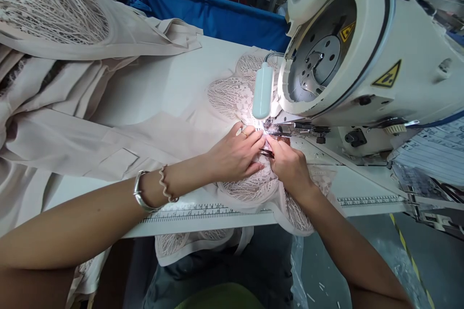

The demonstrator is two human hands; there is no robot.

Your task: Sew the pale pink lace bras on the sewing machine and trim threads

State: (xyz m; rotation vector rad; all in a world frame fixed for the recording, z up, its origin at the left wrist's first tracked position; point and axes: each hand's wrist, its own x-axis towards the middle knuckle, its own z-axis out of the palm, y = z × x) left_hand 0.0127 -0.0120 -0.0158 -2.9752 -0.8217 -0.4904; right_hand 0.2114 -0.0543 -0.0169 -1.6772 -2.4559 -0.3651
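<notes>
A pale pink lace garment (pixel 250 188) with moulded, cup-like lace sections lies under the sewing machine head (pixel 326 58). My left hand (pixel 237 152), with a ring, rests on it, its bent fingers closed on the fabric just left of the needle area. Close beside it, my right hand (pixel 292 166) pinches the same garment between thumb and forefinger. A slim dark tool (pixel 267 153) pokes out at the right fingers; its kind is unclear. The fingertips of both hands almost meet under the bright lamp (pixel 264 91). The needle itself is hidden by glare and machine parts.
More pale lace garments (pixel 58 53) are heaped at the left. A printed ruler scale (pixel 206 215) runs along the front edge of the white table (pixel 152 77). Blue cloth (pixel 217 9) hangs behind. A narrow tape (pixel 348 164) runs in from the right, below paper sheets (pixel 435 147).
</notes>
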